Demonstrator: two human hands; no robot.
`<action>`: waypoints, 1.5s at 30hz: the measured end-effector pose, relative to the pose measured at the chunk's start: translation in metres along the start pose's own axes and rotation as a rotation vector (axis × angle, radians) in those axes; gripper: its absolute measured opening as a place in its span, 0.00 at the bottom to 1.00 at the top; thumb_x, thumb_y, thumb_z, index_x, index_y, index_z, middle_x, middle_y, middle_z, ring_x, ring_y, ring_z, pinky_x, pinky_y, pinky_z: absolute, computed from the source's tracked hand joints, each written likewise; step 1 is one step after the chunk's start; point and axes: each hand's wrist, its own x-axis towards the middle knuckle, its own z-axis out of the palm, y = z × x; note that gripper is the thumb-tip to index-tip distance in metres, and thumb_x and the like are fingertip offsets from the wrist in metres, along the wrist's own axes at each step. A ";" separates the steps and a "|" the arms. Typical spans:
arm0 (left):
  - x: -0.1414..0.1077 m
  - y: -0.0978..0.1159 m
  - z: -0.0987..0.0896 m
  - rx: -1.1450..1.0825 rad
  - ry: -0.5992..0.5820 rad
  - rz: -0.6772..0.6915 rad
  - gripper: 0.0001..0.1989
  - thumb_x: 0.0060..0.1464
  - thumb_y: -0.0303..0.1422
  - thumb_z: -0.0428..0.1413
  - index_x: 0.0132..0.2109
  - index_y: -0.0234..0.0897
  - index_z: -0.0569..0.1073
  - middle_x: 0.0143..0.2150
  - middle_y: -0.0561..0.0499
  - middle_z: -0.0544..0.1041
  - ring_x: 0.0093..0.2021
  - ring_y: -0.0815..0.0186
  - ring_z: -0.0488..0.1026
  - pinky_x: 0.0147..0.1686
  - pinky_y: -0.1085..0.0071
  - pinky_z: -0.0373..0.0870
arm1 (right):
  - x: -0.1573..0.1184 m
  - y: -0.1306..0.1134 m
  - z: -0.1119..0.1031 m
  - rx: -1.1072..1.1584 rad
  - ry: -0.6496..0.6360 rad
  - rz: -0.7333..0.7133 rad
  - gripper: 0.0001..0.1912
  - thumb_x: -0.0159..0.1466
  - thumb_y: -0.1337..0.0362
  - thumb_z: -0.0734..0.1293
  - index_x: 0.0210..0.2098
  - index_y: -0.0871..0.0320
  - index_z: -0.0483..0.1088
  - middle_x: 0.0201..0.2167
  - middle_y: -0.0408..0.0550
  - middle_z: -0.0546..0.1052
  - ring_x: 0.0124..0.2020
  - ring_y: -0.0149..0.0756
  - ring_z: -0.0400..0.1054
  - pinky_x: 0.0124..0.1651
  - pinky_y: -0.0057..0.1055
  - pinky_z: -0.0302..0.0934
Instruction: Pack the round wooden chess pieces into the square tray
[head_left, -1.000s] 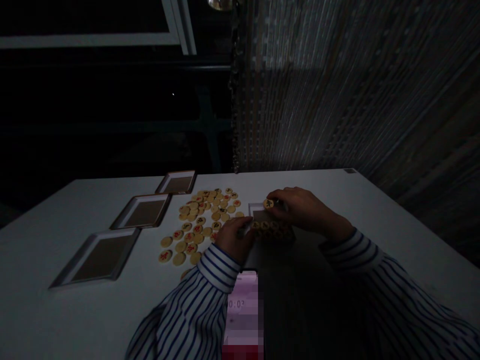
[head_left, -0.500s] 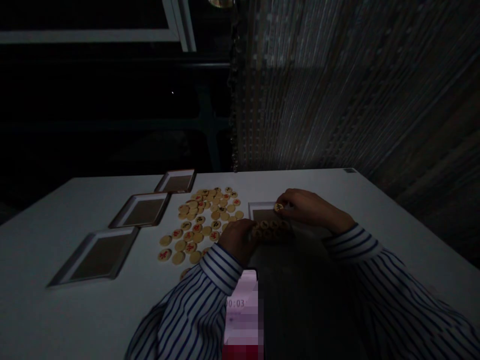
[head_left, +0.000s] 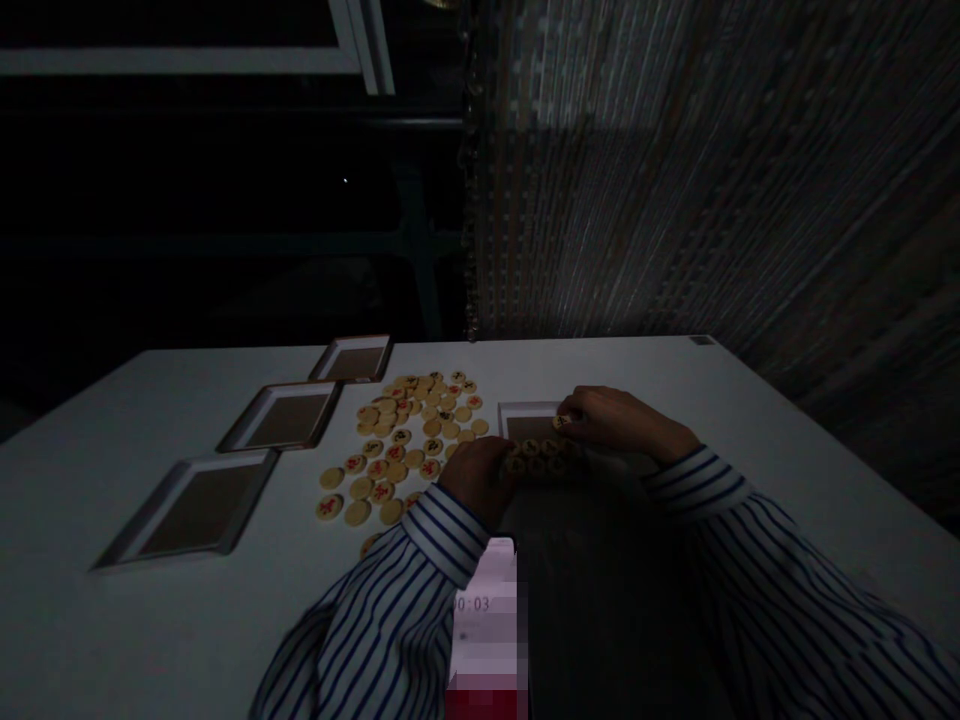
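Observation:
Between thumb and fingers, my right hand (head_left: 619, 422) pinches a round wooden Chinese chess piece (head_left: 562, 422) with a black character. It is over the right part of a shallow open box (head_left: 529, 408). Rows of similar pieces (head_left: 536, 465) fill the near part of that box, in shadow. My left hand (head_left: 480, 478) is closed at the box's left edge, its fingertips partly hidden in the dark. Left of it lies a loose spread of chess pieces (head_left: 395, 472), some with red or black characters, some blank side up.
Three more shallow boxes stand in a slanting line on the left of the white table (head_left: 60, 510): a near one (head_left: 259, 510), a middle one (head_left: 326, 405) and a far one (head_left: 379, 365). A lit phone (head_left: 487, 620) lies by my left forearm. A bead curtain (head_left: 570, 200) hangs behind.
My right hand has come slightly down and nearer with the chess piece, which now sits closer to the rows in the box. My left hand has stayed in place.

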 end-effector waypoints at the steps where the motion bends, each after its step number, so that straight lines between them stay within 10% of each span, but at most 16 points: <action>1: 0.000 0.000 0.000 0.001 0.002 -0.002 0.15 0.48 0.30 0.52 0.44 0.33 0.71 0.43 0.45 0.75 0.44 0.60 0.71 0.45 0.62 0.66 | 0.000 0.000 0.000 -0.001 -0.001 -0.002 0.17 0.59 0.55 0.58 0.38 0.56 0.72 0.34 0.50 0.75 0.35 0.36 0.67 0.33 0.28 0.55; 45: 0.000 0.001 -0.001 0.013 0.004 -0.012 0.15 0.47 0.29 0.54 0.44 0.36 0.72 0.43 0.46 0.76 0.44 0.60 0.71 0.45 0.62 0.66 | -0.001 0.003 -0.002 0.008 -0.054 -0.026 0.14 0.57 0.63 0.60 0.39 0.56 0.73 0.36 0.50 0.76 0.35 0.37 0.69 0.34 0.29 0.58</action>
